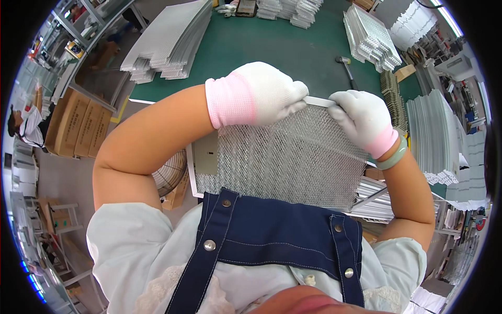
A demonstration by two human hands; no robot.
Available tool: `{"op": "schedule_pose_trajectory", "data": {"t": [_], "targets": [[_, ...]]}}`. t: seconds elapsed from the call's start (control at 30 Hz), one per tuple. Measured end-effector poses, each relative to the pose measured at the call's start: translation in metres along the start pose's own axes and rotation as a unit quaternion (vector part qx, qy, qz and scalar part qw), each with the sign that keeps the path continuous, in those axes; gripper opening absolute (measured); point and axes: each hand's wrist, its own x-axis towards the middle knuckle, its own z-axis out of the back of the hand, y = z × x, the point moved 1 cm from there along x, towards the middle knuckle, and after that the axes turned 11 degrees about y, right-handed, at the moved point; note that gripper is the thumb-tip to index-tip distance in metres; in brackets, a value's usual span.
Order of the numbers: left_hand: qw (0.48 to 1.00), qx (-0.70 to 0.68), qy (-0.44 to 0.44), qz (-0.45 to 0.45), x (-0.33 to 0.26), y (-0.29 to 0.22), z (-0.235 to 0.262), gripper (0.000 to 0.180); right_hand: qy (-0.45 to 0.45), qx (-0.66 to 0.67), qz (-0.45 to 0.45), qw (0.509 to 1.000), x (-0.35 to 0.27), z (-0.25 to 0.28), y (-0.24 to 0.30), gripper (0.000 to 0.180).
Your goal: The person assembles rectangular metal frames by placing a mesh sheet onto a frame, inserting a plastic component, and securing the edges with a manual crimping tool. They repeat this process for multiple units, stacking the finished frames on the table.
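While held upright against the chest over the green table (272, 47), silvery rectangular metal mesh filter panel (287, 162) gripped at its top white frame edge by both gloved hands. Left hand (256, 91) in white-and-pink glove: fingers curled shut over the top rim. Right hand (363, 123): fingers pinching same rim near the corner. Hammer (346, 67) lying beyond, mesh stacks (167, 44) at table's far edges.

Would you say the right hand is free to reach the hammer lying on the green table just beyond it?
Probably not as things stand: the right hand is gripping the top edge of the mesh panel, as is the left hand. The hammer lies on the green table with nothing between, so letting go would open the way.
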Motion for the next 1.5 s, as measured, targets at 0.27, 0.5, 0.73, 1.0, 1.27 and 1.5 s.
{"op": "schedule_pose_trajectory", "data": {"t": [0.27,0.5,0.73,1.0,1.27,1.5], "targets": [[1.0,-0.016,0.0,-0.009,0.002,-0.004,-0.001,0.021,0.118,0.132,-0.079,0.981,-0.016,0.013,-0.01,0.023],[0.995,-0.078,-0.035,-0.052,0.0,0.008,-0.009,0.025,0.16,0.089,-0.093,0.979,-0.015,0.007,-0.007,0.035],[0.93,-0.283,0.233,0.035,0.027,0.022,0.003,0.051,0.103,0.046,-0.034,0.993,-0.021,0.003,-0.007,0.048],[0.932,-0.346,0.069,0.085,-0.03,0.06,0.014,0.042,0.462,0.449,0.007,0.765,-0.112,0.059,0.008,0.041],[0.856,-0.468,-0.216,-0.028,0.015,0.055,0.027,0.039,-0.248,0.118,-0.088,0.957,-0.05,-0.029,-0.039,0.046],[0.807,-0.568,-0.162,-0.012,0.056,0.096,-0.073,0.043,-0.219,0.629,-0.142,0.732,0.003,-0.05,-0.088,0.05]]}}
